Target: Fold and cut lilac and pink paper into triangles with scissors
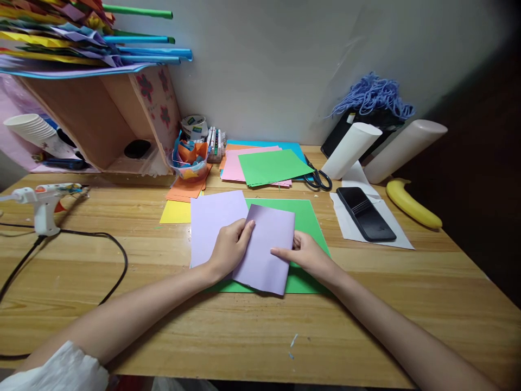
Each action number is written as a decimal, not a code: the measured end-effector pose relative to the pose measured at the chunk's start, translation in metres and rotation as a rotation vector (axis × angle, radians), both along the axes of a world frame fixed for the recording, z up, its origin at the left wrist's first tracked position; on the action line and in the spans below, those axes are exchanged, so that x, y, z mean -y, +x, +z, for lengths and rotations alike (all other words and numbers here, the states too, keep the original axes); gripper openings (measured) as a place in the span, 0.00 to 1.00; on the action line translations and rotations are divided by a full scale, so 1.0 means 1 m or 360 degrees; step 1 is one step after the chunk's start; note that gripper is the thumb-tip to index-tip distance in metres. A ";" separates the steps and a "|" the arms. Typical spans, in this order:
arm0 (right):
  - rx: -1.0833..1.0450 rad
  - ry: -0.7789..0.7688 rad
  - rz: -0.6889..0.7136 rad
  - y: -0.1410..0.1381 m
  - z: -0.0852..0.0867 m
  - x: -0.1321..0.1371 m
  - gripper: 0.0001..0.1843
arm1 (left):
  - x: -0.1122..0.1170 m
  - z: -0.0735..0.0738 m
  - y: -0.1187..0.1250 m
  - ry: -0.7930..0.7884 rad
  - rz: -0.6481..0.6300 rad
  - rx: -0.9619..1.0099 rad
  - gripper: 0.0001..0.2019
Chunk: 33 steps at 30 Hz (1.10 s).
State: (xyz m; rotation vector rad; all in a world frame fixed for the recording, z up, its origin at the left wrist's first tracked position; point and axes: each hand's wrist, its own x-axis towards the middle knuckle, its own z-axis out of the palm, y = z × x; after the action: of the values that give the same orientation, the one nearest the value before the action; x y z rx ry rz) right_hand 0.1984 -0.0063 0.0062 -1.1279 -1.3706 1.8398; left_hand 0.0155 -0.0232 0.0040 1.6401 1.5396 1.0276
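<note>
A folded lilac paper (266, 247) lies tilted on a green sheet (307, 217) near the middle of the wooden table (260, 326). My left hand (230, 247) grips its left edge, fingers curled over the paper. My right hand (303, 252) pinches its right edge, with the index finger stretched across the surface. A second lilac sheet (214, 217) lies flat under my left hand, and a yellow sheet (176, 212) shows beside it.
A glue gun (43, 201) with a black cord (109, 260) stands at the left. Stacked pink and green papers (268, 165), scissors (317, 176), a phone (365, 213) on white paper, a banana (411, 203), two rolls (352, 149) and a shelf box (101, 119) sit behind.
</note>
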 end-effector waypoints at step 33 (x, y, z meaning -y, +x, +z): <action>0.0017 0.0146 -0.0272 0.009 -0.009 -0.021 0.21 | -0.004 -0.001 0.000 -0.0062 -0.0037 0.0037 0.20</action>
State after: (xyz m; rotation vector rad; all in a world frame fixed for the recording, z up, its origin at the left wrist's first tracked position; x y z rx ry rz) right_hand 0.2076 0.0150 -0.0025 -1.1707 -1.3078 1.6363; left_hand 0.0156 -0.0193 0.0028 1.6100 1.5125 0.9950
